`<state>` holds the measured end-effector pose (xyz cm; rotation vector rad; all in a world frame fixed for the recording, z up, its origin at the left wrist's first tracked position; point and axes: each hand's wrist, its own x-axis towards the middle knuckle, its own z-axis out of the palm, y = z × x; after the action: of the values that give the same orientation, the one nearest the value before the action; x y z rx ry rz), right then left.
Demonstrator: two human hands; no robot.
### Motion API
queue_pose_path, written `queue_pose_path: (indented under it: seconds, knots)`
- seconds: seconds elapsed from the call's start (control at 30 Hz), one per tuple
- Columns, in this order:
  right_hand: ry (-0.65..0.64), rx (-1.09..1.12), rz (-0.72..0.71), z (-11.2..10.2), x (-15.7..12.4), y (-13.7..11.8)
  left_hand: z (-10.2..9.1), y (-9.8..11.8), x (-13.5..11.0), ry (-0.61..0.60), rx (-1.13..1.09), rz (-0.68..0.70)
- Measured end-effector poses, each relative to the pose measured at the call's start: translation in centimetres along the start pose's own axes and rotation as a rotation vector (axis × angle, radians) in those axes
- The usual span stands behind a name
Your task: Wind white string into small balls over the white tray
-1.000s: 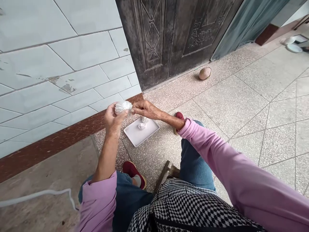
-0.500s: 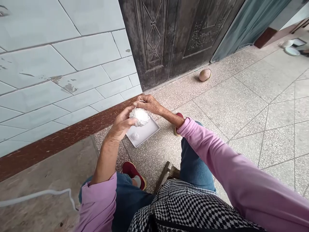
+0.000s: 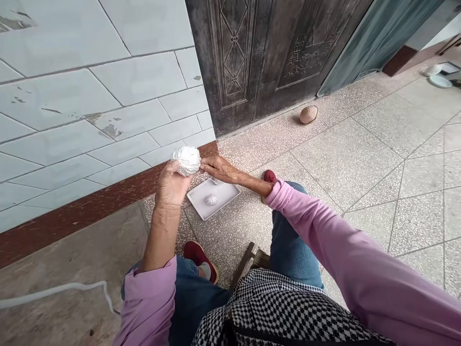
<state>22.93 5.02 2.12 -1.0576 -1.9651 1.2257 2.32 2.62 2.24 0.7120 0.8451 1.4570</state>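
Observation:
My left hand point(image 3: 172, 185) is closed around a white crumpled ball point(image 3: 186, 160), like thin wrapped paper or skin, held up in front of the wall. My right hand point(image 3: 220, 168) pinches the ball's right side with thumb and fingertips. Below both hands a white rectangular tray point(image 3: 225, 194) lies on the floor. A small white lump point(image 3: 211, 200) rests in the tray's middle, and another small piece shows at its far edge under my right hand.
A white tiled wall point(image 3: 93, 105) with a red-brown skirting stands on the left, a dark carved door point(image 3: 266, 53) ahead. A round pinkish object point(image 3: 309, 114) lies by the door. My red shoes point(image 3: 198, 257) and a wooden stool edge point(image 3: 248, 257) are below. A white cord point(image 3: 57, 290) lies lower left.
Both hands dipped toward the tray, then rose again with the ball. The lump in the tray now lies at its middle instead of the far part.

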Motion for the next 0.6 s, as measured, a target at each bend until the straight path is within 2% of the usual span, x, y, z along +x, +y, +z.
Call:
queue_pose_path:
  seconds: [0.1, 0.23, 0.37, 0.5, 0.6]
  knots:
    - [0.001, -0.009, -0.012, -0.2, -0.2, -0.2, -0.5, -0.3, 0.7, 0.015, 0.089, 0.057]
    - [0.003, 0.018, -0.019, -0.6, -0.8, -0.9, -1.1, -0.9, 1.6, 0.093, 0.213, 0.140]
    - [-0.001, 0.067, -0.034, -1.1, -1.4, -1.3, -1.6, -1.4, 1.7, 0.095, 0.480, 0.167]
    - [0.055, 0.130, -0.099, -2.0, -1.0, -0.7, -1.8, -1.8, 1.2, -0.035, 0.737, 0.148]
    - [0.124, 0.163, -0.124, -2.8, -0.3, 0.4, -1.4, -1.7, 0.5, -0.198, 0.762, 0.012]
